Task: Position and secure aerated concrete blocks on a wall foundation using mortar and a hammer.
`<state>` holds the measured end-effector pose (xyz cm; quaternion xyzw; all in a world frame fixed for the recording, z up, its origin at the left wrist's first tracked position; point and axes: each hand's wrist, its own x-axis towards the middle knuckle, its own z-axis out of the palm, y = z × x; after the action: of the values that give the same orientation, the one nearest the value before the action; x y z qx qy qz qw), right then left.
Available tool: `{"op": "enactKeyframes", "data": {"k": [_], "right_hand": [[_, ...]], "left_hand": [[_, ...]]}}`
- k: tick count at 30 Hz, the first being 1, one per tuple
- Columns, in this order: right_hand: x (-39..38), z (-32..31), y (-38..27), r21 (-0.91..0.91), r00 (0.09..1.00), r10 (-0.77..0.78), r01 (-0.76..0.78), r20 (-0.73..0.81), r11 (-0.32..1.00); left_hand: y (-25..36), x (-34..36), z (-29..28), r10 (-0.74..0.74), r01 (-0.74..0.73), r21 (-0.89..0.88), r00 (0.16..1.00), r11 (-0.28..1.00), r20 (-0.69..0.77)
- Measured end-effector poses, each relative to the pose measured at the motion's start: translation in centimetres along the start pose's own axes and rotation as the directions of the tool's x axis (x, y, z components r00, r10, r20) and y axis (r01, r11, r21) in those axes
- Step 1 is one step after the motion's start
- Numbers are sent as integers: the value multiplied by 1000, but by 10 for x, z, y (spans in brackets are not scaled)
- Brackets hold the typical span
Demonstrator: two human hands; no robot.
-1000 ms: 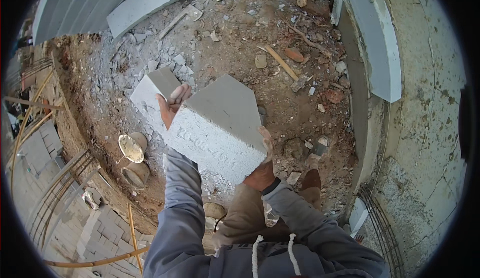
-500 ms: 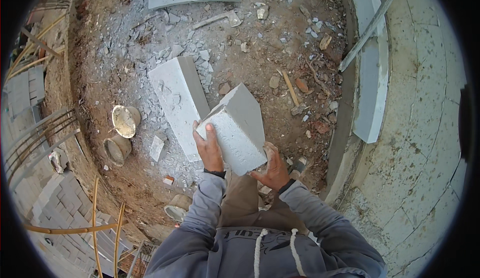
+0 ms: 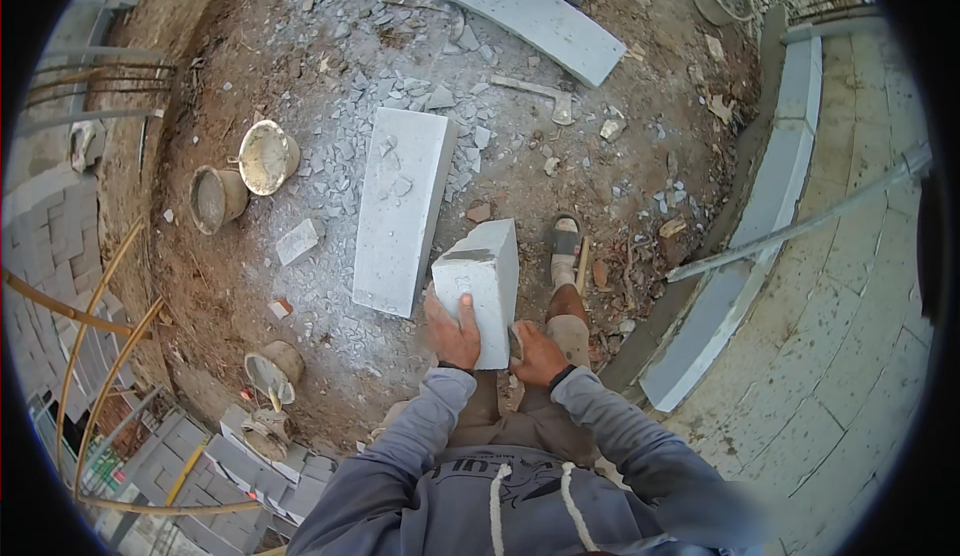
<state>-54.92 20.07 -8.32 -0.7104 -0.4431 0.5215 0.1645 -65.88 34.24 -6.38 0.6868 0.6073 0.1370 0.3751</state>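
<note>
Holding stage: I had the pale block (image 3: 475,296) in both hands, a little below the middle of the frame, in front of my legs. Left hand (image 3: 455,334) closed on its left side, thumb laid over the near face; right hand (image 3: 540,354) gripped the lower right edge. Fingers underneath hidden; could not tell how far they reached.

My judgement: the next move called for an even, two-handed hold, since the corners looked apt to crumble.

Block: chunky, flat-sided, matt, with a ragged, darker edge at the upper end. Just left of it lay a long slab (image 3: 400,211), smooth-faced, crumbs on top. Above centre, angular grey chips (image 3: 435,98) littered brown, powdery earth. Left of frame, two round, mortar-crusted buckets (image 3: 268,156) stood near a small offcut (image 3: 299,243).
</note>
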Motion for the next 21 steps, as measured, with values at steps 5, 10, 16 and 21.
{"op": "enactKeyframes", "data": {"k": [5,10,16,21], "right_hand": [[36,-55,25,-189,919,21,58,394,980],[90,-139,71,-396,903,74,110,422,912],[125,-237,78,-618,893,309,-45,328,785],[156,-252,57,-648,927,252,-13,278,762]], "left_hand": [[5,-9,3,-88,96,148,994,984,-59],[15,-6,3,-200,218,175,973,960,-114],[8,-15,0,-293,309,136,948,941,-127],[-8,-72,6,-409,427,16,876,904,-257]]}}
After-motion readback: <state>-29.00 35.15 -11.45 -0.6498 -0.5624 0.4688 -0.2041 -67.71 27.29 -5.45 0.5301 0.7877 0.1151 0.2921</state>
